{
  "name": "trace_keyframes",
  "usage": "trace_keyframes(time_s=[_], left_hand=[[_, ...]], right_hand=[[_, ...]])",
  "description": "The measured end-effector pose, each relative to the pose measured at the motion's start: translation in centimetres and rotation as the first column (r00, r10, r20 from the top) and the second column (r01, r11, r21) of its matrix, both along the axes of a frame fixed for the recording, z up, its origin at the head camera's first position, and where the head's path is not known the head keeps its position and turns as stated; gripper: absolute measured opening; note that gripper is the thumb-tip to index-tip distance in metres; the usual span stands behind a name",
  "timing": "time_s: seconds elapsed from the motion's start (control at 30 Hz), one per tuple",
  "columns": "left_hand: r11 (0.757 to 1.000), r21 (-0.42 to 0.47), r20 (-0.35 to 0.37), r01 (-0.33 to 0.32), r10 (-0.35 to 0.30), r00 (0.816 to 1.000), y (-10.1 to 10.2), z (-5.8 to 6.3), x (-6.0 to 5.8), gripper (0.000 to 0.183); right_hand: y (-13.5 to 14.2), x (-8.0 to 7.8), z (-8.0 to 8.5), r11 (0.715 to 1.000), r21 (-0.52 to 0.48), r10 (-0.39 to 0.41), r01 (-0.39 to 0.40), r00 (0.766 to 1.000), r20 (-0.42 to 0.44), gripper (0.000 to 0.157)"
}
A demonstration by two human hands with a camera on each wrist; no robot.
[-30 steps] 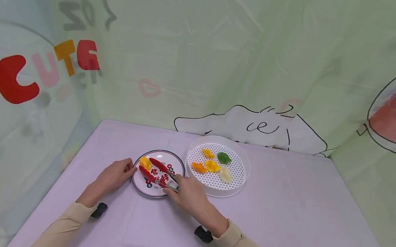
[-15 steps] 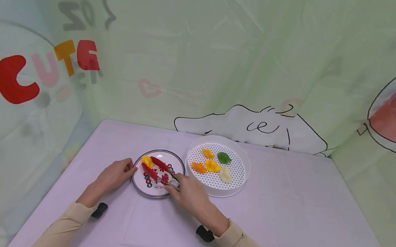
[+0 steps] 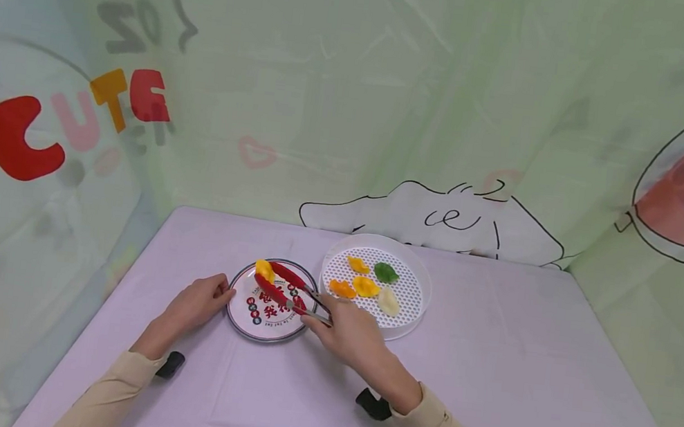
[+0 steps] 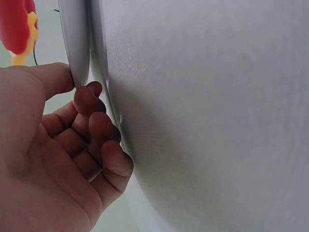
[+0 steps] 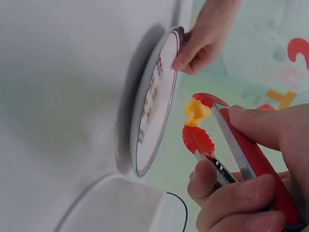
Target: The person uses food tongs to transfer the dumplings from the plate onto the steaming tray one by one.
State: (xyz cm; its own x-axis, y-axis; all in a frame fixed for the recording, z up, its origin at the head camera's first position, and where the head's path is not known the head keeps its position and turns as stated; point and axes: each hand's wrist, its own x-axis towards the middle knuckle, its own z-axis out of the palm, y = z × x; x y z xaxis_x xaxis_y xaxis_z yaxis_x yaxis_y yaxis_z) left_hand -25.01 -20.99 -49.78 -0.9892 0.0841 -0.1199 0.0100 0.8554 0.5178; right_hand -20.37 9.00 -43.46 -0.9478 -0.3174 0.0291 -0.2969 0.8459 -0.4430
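My left hand (image 3: 196,304) pinches the left rim of a white plate (image 3: 243,323) with red and green print; the left wrist view shows the thumb on top of the rim (image 4: 77,43) and curled fingers beneath. My right hand (image 3: 356,333) grips metal tongs (image 3: 274,293) with red tips and red handle covers. A yellow dumpling (image 3: 264,270) is held between the tong tips. In the right wrist view, the dumpling (image 5: 197,112) hangs clear of the plate (image 5: 157,111).
Right of the plate stands a round white steamer tray (image 3: 423,298) with a perforated base. Lying apart in it are several dumplings: yellow ones (image 3: 365,286), an orange one (image 3: 343,289), a green one (image 3: 386,272) and a white one (image 3: 388,302). A printed curtain (image 3: 353,103) surrounds the lilac-covered table (image 3: 488,368).
The right hand has moved right, and the tongs have raised the yellow dumpling off the plate, up and to the right. The left hand stays at the plate's rim.
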Motion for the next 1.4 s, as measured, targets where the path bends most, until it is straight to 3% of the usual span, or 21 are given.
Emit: trace_keyframes(time_s=[0.37, 0.67, 0.93, 1.4], left_hand=[[1.000, 0.002, -0.028, 0.013, -0.013, 1.000, -0.2, -0.4, 0.0, 0.019], [1.000, 0.022, -0.029, 0.012, -0.012, 1.000, -0.4, -0.6, 0.2, 0.018], [0.999, 0.030, -0.039, 0.021, -0.020, 0.999, -0.2, -0.3, 0.3, 0.018], [1.000, 0.028, -0.031, 0.010, -0.009, 0.999, -0.1, -0.3, 0.3, 0.018]], right_hand=[[3.7, 0.4, 1.2, 0.995, 0.016, -0.100, 0.101, 0.994, -0.052, 0.057], [7.5, -0.1, 2.2, 0.991, 0.040, -0.122, 0.125, 0.989, -0.080, 0.059], [9.4, -1.5, 2.5, 0.988, 0.101, -0.120, 0.120, 0.993, -0.014, 0.057], [8.7, -5.5, 4.6, 0.958, 0.286, -0.049, 0.015, 0.992, 0.112, 0.056]])
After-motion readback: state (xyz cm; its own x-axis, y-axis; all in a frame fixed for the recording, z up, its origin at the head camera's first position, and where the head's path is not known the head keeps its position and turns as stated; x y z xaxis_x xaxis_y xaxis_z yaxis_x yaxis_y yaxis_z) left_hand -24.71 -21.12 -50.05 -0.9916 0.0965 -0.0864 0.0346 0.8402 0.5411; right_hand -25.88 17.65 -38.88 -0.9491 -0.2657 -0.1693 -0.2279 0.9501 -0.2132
